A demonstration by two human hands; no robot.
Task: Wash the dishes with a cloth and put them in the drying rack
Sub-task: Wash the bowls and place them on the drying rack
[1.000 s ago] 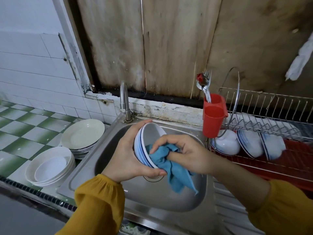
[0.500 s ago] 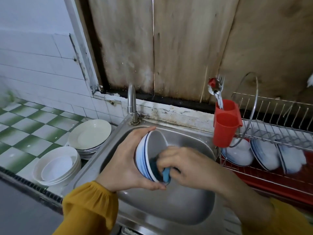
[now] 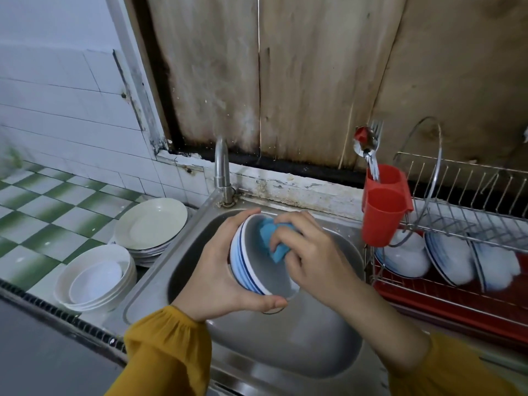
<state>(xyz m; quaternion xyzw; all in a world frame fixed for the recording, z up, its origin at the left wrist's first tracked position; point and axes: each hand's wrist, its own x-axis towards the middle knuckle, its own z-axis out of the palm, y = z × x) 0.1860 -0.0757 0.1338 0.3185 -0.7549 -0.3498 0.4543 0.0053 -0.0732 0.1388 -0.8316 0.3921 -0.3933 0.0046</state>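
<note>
Bowl [image 3: 245, 271] tilted over sink [image 3: 285, 350], left hand [image 3: 217, 278] grip clamped round rim; right hand [image 3: 317, 261] grip pinches cloth [image 3: 271, 238] inside.

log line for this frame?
left hand: grips bowl over sink | right hand: presses cloth inside bowl | rack: bowl not yet in

The left hand [image 3: 217, 270] and right hand [image 3: 317, 261] are bare below 2 mustard-yellow sleeves [image 3: 457, 372], the left cuff [image 3: 174, 318] gathered.

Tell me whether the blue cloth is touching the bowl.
Touching. The head view shows the right hand holding the blue cloth against the inner wall of the bowl.
</note>
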